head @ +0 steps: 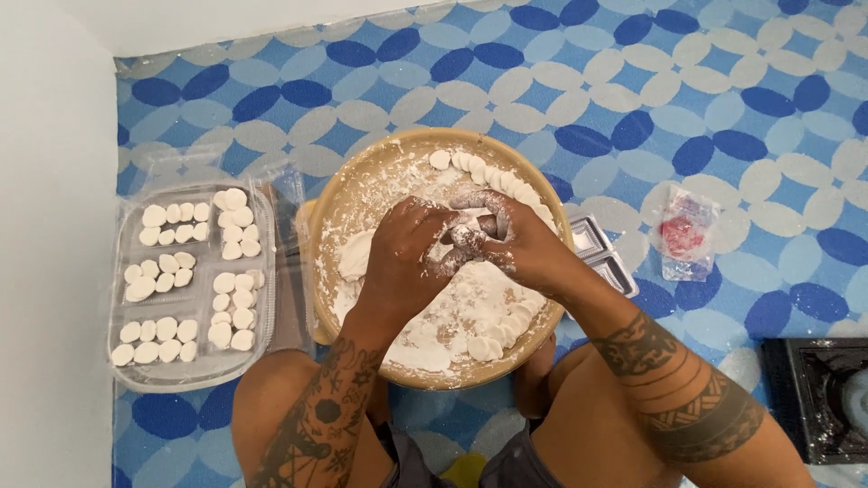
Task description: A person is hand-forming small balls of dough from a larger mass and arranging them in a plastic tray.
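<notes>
On the blue-and-white patterned floor (pixel 687 99), between the person's knees, sits a round tan bowl (pixel 336 210), its inside dusted with white flour. Over the middle of the bowl both hands meet, fingers curled in and pressed against each other: the left hand (pixel 404 258) and the right hand (pixel 515 244) are pinching a small lump of white dough (pixel 467 237) between their fingertips, and both are powdered with flour. Flat, pale dough discs (pixel 484 316) lie overlapping in the lower part of the bowl, and another row of them (pixel 493 173) curves along the upper right inside wall. A larger smooth lump of dough (pixel 354 255) rests against the left side of the bowl, partly behind the left hand. Left of the bowl and just beside it lies a clear plastic tray (pixel 262 262) with separate compartments, each filled with small, rounded white dough pieces (pixel 233 296) set in rows. Right of the bowl, partly tucked under its rim, a second clear plastic tray (pixel 601 258) shows bare square compartments. Further right, well apart from the bowl, lies a small crumpled clear plastic packet (pixel 683 235) with something red inside. A dark, square object (pixel 818 384) with white dust on it sits at the right edge.
</notes>
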